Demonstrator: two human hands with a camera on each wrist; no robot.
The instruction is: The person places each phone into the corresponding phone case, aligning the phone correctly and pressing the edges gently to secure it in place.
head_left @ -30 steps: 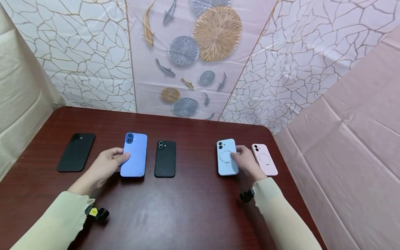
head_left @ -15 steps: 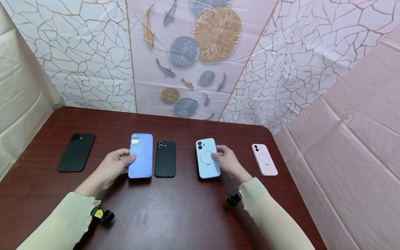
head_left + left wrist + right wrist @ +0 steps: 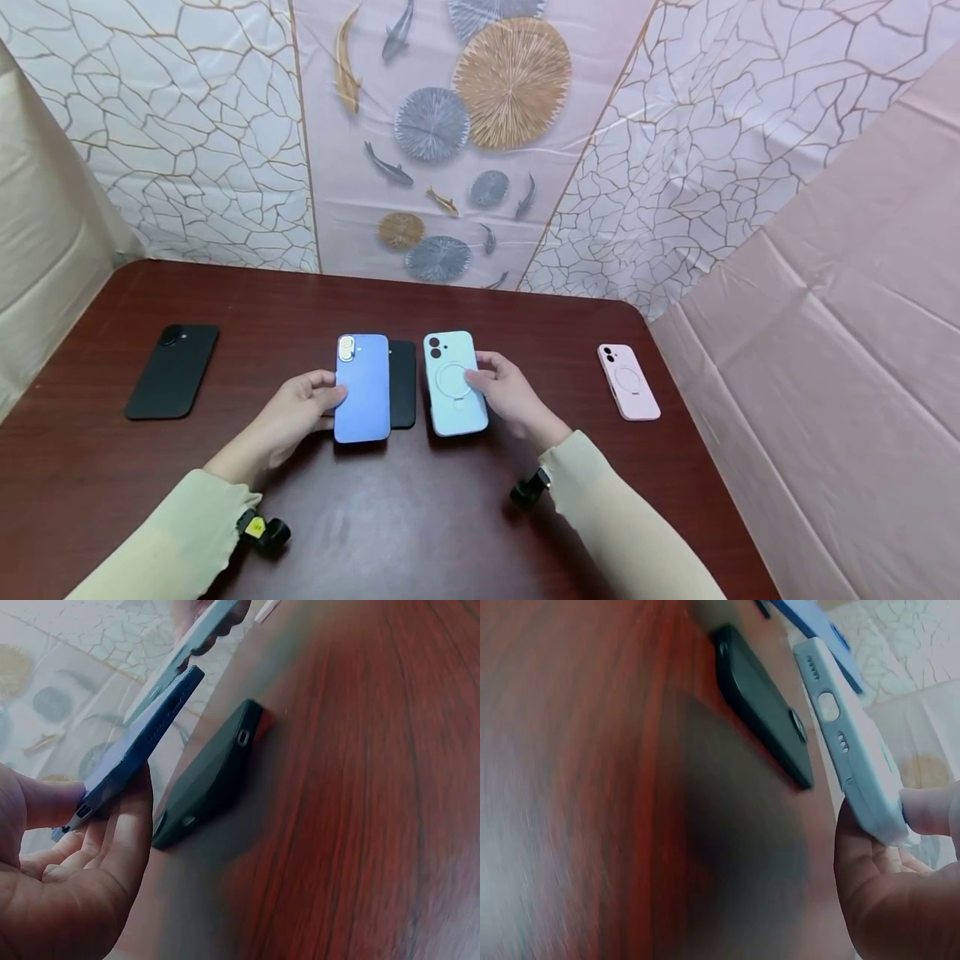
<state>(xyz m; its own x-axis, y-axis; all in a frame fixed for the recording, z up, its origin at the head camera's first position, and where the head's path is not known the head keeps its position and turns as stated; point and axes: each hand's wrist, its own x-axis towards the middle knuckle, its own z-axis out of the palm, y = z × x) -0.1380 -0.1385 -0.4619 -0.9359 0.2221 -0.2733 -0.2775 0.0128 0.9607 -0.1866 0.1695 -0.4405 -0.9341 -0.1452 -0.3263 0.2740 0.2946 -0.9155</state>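
My left hand (image 3: 296, 412) pinches a blue phone (image 3: 362, 392) by its left edge, thumb on the back and fingers beneath. In the left wrist view the blue phone (image 3: 142, 742) is raised off the table. My right hand (image 3: 517, 396) grips a light blue phone case (image 3: 454, 408) with a ring on its back; the right wrist view shows open port cutouts along its bottom edge (image 3: 829, 705). Between the two, a black phone (image 3: 403, 392) lies on the table, its left part hidden by the blue phone in the head view.
A second black phone (image 3: 172, 375) lies at the far left of the dark red wooden table (image 3: 405, 525). Toward the right edge lies a pink phone case (image 3: 630, 383) with a ring. Patterned cloth (image 3: 480, 167) hangs behind the table.
The blue phone has moved right in my left hand and now overlaps the black phone. My right hand has carried the light blue case left, away from the pink one.
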